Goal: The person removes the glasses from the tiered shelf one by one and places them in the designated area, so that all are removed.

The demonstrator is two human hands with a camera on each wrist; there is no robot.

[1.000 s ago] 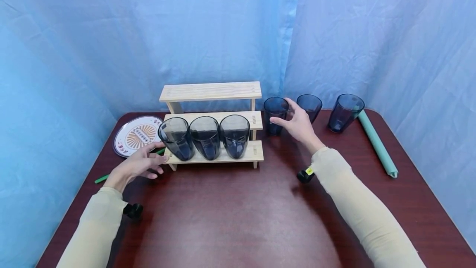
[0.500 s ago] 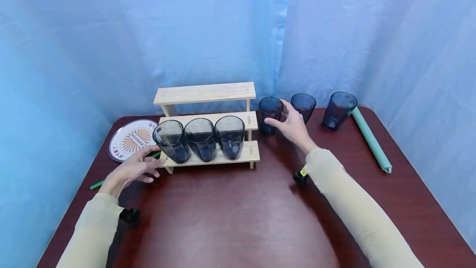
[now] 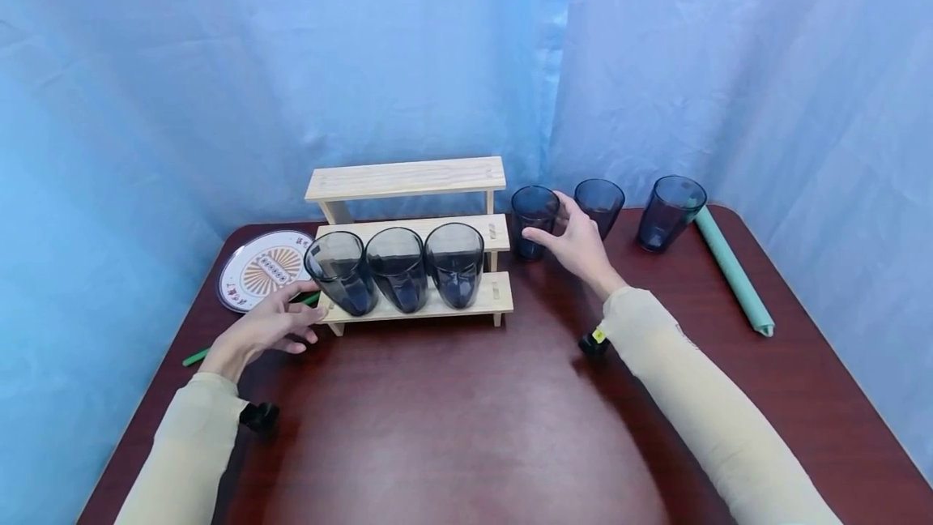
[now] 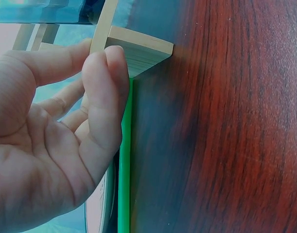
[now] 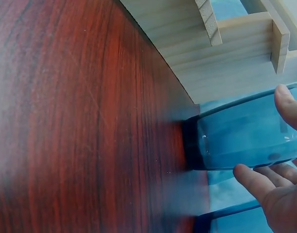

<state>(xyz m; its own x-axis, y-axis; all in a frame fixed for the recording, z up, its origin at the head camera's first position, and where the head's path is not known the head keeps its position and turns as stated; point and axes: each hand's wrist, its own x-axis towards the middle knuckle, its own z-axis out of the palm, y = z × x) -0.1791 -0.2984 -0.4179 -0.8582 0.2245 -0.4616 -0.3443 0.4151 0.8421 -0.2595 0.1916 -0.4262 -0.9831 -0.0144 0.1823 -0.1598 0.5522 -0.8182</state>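
My left hand pinches the left end of the lowest board of a three-tier wooden shelf, thumb and forefinger on its two faces. Three smoky grey glasses stand side by side on that lowest tier. Right of the shelf, my right hand holds a dark blue glass, with the thumb on its near side and the fingers around its right side. In the right wrist view this glass is upright, its thick base at the tabletop beside the shelf's end.
Two more blue glasses stand farther right along the back, beside a rolled green cloth or sheet. A round patterned plate lies left of the shelf, with a thin green stick in front. Blue curtains hang behind the table.
The head view has shifted slightly. Both hands keep their places on the shelf and the blue glass, and the glasses stand as before.
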